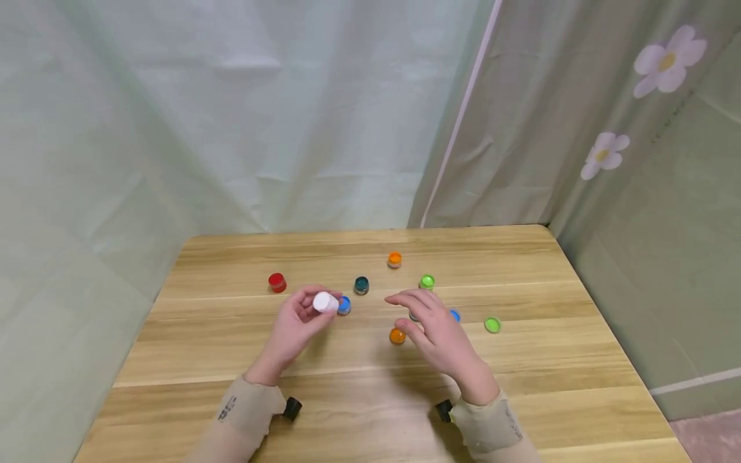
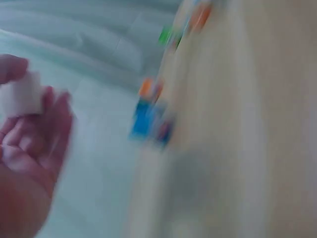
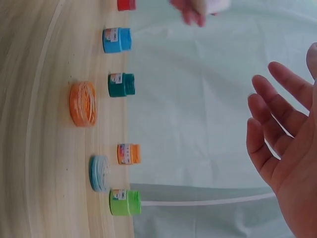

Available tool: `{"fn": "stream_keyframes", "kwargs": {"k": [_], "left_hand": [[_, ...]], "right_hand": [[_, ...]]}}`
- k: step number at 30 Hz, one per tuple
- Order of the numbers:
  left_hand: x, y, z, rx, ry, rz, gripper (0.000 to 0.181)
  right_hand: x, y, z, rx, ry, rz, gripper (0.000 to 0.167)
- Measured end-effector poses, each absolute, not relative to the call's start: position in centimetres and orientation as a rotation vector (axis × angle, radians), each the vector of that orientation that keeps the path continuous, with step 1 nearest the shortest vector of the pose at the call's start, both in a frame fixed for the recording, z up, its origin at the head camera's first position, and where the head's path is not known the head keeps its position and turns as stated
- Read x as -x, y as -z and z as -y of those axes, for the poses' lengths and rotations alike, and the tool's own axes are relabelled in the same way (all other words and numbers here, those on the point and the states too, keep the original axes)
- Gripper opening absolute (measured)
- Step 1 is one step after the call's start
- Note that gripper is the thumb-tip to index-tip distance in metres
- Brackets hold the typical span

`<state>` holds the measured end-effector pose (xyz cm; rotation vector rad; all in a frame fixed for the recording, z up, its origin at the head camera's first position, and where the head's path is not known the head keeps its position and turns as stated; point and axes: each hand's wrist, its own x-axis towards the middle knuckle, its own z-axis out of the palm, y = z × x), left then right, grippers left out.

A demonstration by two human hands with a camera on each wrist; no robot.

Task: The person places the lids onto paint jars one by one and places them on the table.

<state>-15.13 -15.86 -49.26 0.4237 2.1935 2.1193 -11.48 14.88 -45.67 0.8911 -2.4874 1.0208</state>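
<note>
White jar [image 1: 325, 302]: one, small, held above the left-centre of the table [image 1: 370, 424], pinched between the thumb and fingers of the left hand [image 1: 294, 325]. In the left wrist view the jar is blurred in the same grasp.

Right hand [image 1: 441, 334]: raised over the table to the right of centre, fingers slightly bent and spread, thumb apart from them.

Blue jar [image 1: 344, 306]: one, standing on the table, seen just right of the white jar; bears a pale label, visible in the right wrist view.

Teal jar [image 1: 361, 285]: one, labelled, standing to the right of the blue jar and farther off.

Orange jar [image 1: 395, 260]: one, labelled, farthest of the group.

Light green jar [image 1: 427, 283]: one, labelled, standing beyond the right hand.

Red jar [image 1: 278, 283]: one, at the far left, well apart from the orange jar.

Orange lid [image 1: 397, 336]: one, threaded inner side visible, lying near the right thumb.

Teal lid [image 3: 99, 173]: one, threaded, partly hidden by the right hand in the head view.

Blue lid [image 1: 455, 316]: one, partly covered, just right of the right hand.

Green lid [image 1: 493, 325]: one, lying rightmost.

Surroundings: pale curtain [image 1: 278, 128] behind the wood-grained table, with white flowers [image 1: 667, 61] at right.
</note>
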Motion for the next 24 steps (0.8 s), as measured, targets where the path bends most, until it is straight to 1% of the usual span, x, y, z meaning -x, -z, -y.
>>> {"fn": "stream_keyframes", "kwargs": {"k": [2, 5, 10, 19, 24], "left_hand": [[16.6, 48.3, 17.5, -0.372, -1.93, -2.45, 0.038], [18.7, 47.2, 19.6, -0.317, -1.613, -2.743, 0.039], [21.7, 46.9, 21.6, -0.329, -1.267, -2.931, 0.044], [24.9, 48.2, 21.9, -0.364, -1.022, -2.989, 0.042], [25.8, 48.9, 21.5, -0.418, -0.846, -3.049, 0.035]], "right_hand": [[11.6, 45.7, -15.1, -0.887, -1.02, 2.501, 0.037], [11.8, 45.7, -15.4, -0.875, -1.015, 2.525, 0.037], [12.0, 45.8, -15.8, -0.851, -1.007, 2.557, 0.036], [12.1, 45.7, -16.1, -0.853, -1.0, 2.596, 0.032], [12.2, 45.8, -16.2, -0.852, -0.979, 2.596, 0.032]]}}
